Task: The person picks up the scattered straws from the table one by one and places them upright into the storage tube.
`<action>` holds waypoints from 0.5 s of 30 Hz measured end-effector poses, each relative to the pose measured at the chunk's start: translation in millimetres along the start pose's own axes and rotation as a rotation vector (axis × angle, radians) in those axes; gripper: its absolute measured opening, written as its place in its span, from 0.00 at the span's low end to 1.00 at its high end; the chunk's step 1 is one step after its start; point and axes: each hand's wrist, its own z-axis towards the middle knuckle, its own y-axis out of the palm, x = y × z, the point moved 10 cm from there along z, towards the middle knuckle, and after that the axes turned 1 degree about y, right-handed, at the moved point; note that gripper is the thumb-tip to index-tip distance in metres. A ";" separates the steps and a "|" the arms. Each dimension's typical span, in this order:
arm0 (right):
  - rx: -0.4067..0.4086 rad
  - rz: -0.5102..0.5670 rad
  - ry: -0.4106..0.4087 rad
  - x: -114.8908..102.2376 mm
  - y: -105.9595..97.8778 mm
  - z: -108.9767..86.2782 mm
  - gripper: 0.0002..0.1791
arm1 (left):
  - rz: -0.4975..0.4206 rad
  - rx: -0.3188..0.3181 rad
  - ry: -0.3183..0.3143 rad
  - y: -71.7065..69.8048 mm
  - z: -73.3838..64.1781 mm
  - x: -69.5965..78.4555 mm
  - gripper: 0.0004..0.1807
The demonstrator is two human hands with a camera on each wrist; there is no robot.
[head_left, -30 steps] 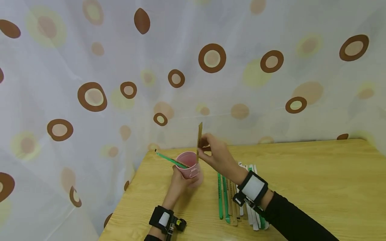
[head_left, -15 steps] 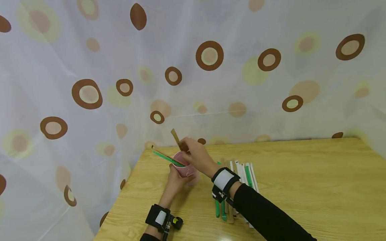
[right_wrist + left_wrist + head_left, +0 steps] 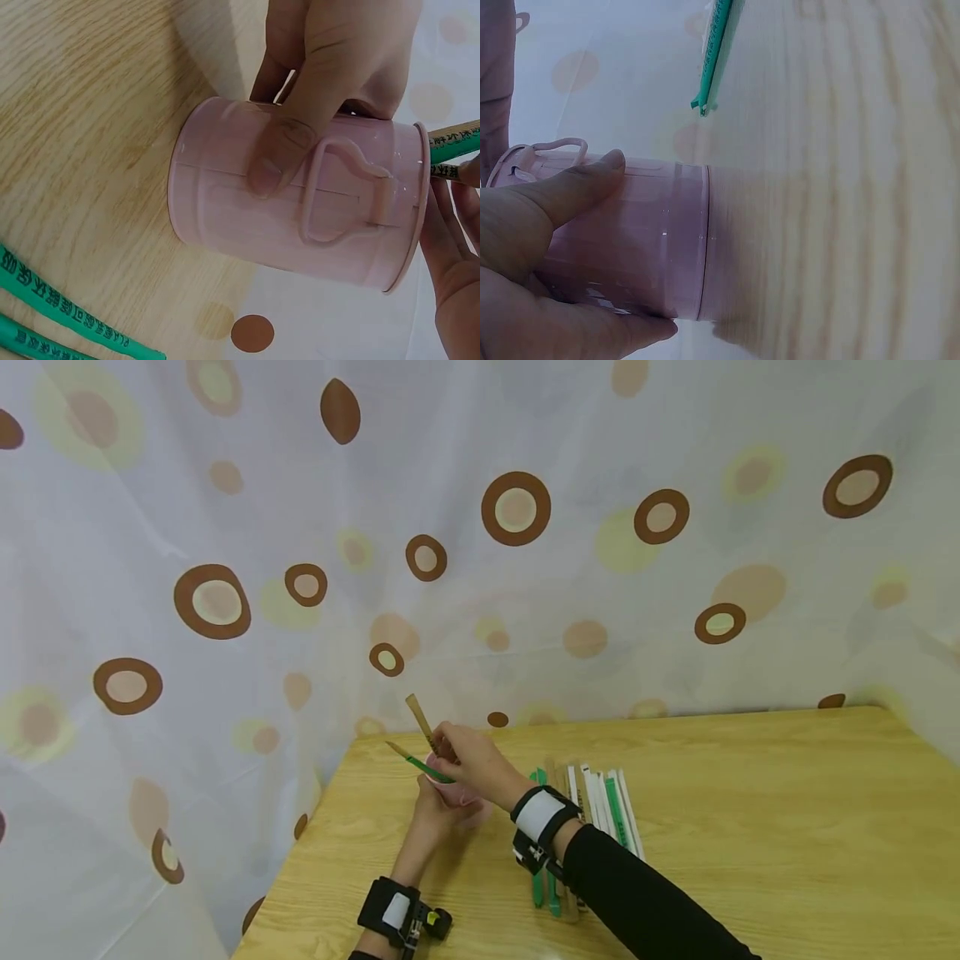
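Observation:
A small pink metal bucket (image 3: 255, 221) with a wire side handle stands on the table, its mouth partly hidden in the head view. My left hand (image 3: 435, 817) grips its side, the thumb laid along the wall below the handle. Over the mouth, my right hand (image 3: 478, 764) pinches a brown paper-wrapped straw (image 3: 420, 720), which leans up and left with its lower end inside the rim. Beside it a green wrapped straw (image 3: 411, 759) and another brown one (image 3: 457, 133) lean out of the bucket.
Right of the bucket, several white, brown and green wrapped straws (image 3: 617, 806) lie side by side on the wooden table (image 3: 750, 810), partly covered by my right forearm. A spotted curtain (image 3: 585, 593) hangs behind the table and along its left edge.
My right hand has moved left and down, taking the brown straw from beside the bucket's right rim into its mouth. The straw now tilts left. My left hand keeps its grip.

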 end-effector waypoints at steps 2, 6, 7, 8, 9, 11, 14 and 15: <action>-0.027 -0.004 -0.008 -0.3 5.2 -1.6 0.11 | -0.024 -0.017 0.010 1.2 -2.8 4.3 0.48; -0.034 -0.030 -0.019 -0.1 9.9 -3.9 0.11 | -0.051 -0.039 0.010 -0.8 -10.4 22.4 0.46; -0.030 -0.035 -0.026 -0.5 9.9 -4.0 0.11 | -0.056 -0.042 0.005 -2.0 -12.2 27.9 0.46; -0.027 -0.040 -0.032 -1.0 9.8 -4.0 0.11 | -0.050 -0.045 0.003 -3.2 -13.8 33.4 0.45; -0.026 -0.043 -0.038 -1.3 9.7 -4.0 0.11 | -0.040 -0.048 0.003 -4.2 -15.3 38.3 0.45; -0.029 -0.055 -0.046 -1.7 9.7 -3.5 0.10 | -0.019 -0.054 -0.001 -5.4 -17.1 44.8 0.44; -0.045 -0.075 -0.046 -1.5 11.0 -2.5 0.09 | 0.001 -0.062 -0.005 -5.9 -18.0 50.2 0.43; -0.054 -0.084 -0.043 -0.9 12.0 -1.9 0.09 | 0.006 -0.061 -0.007 -6.1 -18.0 50.7 0.43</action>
